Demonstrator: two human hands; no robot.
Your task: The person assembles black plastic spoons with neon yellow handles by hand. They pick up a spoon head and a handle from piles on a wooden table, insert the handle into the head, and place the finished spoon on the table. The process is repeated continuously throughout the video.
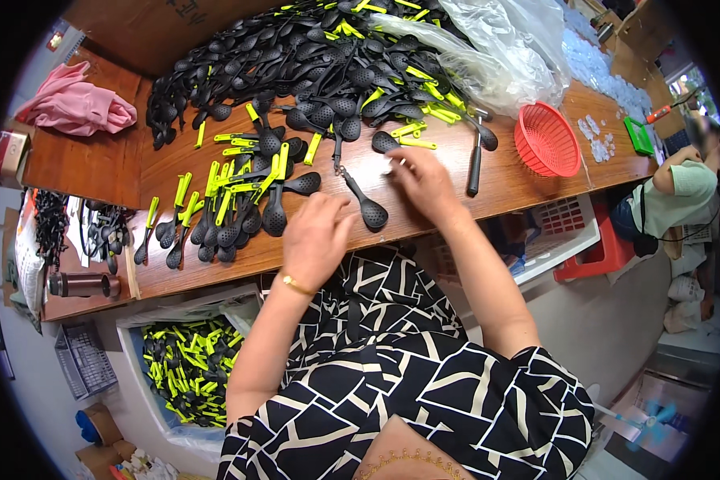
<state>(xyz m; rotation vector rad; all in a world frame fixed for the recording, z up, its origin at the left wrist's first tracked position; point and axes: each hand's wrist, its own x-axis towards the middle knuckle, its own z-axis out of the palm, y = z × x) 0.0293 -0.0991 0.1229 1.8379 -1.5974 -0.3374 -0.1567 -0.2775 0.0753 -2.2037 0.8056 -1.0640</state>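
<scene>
**Hands at a black slotted spoon on the bench**

Spoon (pixel 366 204): black plastic, oval perforated bowl, thin stem, lying flat on the bench (pixel 96 164) near the front edge, bowl toward the person, stem running up and left. No yellow grip on it. It sits between the two hands.

Left hand (pixel 316 240): palm down on the bench edge just left of the spoon bowl, fingers loosely curled and together, gripping nothing I can see. Gold bracelet (pixel 296 286) on the wrist.

Right hand (pixel 424 182): above and right of the spoon, fingertips pinched on a small clear piece (pixel 386 166); too small to tell what it is.

Around them: sorted row (pixel 216 216) of spoons with yellow-green grips to the left, fanned out, bowls toward the front edge. Big heap (pixel 296 56) of black spoons plus loose yellow grips at the back. Clear bag (pixel 496 48) slumped over the heap's right side. Red basket (pixel 546 140) right of it, small clear bits scattered beyond.

Surface: brown wood, worn. Pink cloth (pixel 76 104) at far left. Under the bench on the left, a bin (pixel 188 368) full of finished black/yellow spoons. Another person (pixel 680 188) in a green top sits at the right end. Grey floor, cartons at the lower left.
</scene>
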